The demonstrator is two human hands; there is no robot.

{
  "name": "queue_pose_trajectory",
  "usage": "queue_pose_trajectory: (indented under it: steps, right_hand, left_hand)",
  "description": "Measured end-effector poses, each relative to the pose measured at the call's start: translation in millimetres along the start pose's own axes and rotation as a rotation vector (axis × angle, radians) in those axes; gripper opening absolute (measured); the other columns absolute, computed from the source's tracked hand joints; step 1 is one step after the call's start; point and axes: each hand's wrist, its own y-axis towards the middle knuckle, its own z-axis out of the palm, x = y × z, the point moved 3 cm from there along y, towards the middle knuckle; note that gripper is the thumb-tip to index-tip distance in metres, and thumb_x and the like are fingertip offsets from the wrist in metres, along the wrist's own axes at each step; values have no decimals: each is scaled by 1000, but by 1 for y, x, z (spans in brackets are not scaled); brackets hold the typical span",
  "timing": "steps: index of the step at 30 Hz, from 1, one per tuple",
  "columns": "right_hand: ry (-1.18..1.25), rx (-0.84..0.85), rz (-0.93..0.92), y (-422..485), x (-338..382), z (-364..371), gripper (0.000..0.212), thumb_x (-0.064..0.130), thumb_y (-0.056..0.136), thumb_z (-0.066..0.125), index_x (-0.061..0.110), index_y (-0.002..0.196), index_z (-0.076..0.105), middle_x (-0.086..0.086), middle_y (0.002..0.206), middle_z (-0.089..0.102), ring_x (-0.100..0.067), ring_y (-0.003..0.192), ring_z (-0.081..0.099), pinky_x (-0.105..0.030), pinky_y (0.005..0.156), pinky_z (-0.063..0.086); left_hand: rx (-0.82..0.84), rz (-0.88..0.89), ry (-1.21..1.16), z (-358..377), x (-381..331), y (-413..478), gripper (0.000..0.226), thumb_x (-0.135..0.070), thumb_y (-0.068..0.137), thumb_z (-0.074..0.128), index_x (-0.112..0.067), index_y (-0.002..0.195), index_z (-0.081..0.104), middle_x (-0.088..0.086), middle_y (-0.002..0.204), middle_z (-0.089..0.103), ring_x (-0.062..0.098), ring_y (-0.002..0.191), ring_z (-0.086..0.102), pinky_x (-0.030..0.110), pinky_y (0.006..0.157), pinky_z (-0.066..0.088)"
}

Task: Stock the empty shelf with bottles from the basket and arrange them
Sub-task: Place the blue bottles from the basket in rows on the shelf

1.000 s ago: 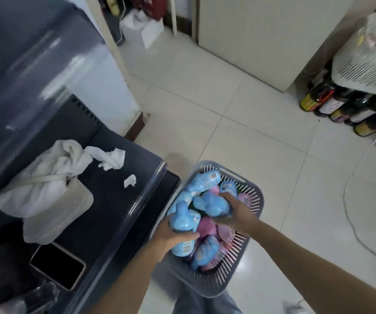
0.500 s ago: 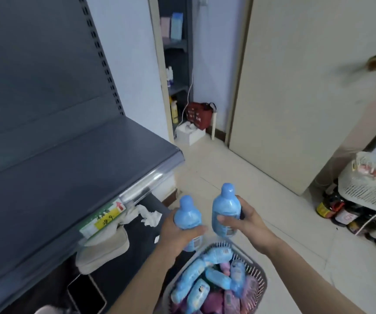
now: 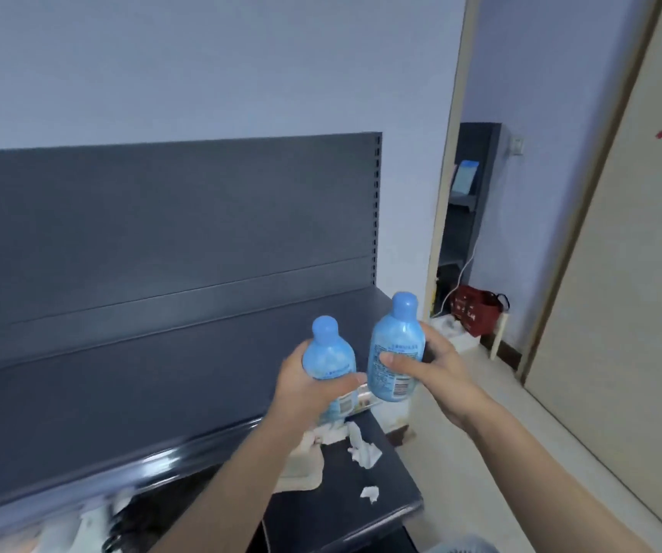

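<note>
Two blue bottles upright: left hand point(image 3: 305, 387) grasps one point(image 3: 329, 363), right hand point(image 3: 429, 367) grasps other point(image 3: 395, 353), poised for standing on empty shelf point(image 3: 141, 385).

A plain room fitted out like a small shop: a dark grey metal gondola shelf point(image 3: 161, 377) with a slotted upright point(image 3: 377, 205) fills nine o'clock, a second rack point(image 3: 471, 217) stands past the door frame point(image 3: 445, 201) at one o'clock, and a pale house door point(image 3: 620, 293) closes three o'clock
</note>
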Motion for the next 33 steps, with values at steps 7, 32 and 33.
queue_pose_trajectory:
  steps: [7,32,33]
  right_hand:
    - [2,193,-59,31,29,144,31,9,73,76,26,96,65,5,88,71,-14,87,66,-26,73,52]
    - [101,716,110,52,-33,605,39,6,77,74,17,110,57,2,99,66,-13,93,63,-23,74,49]
    - [93,736,117,54,-39,616,40,7,76,74,16,111,57,2,99,66,-14,93,63,-24,75,49]
  left_hand:
    - [-242,57,-6,-147,-25,-20,42,-10,63,85,-16,95,59,0,89,66,16,83,65,29,75,54]
    - [-748,-37,115,-545,46,-103,45,-11,62,86,-18,97,58,-2,88,65,11,78,63,19,65,49]
    - [-760,-50,119,-553,52,-103,48,-13,60,87,-17,99,58,0,90,66,12,80,63,22,67,51]
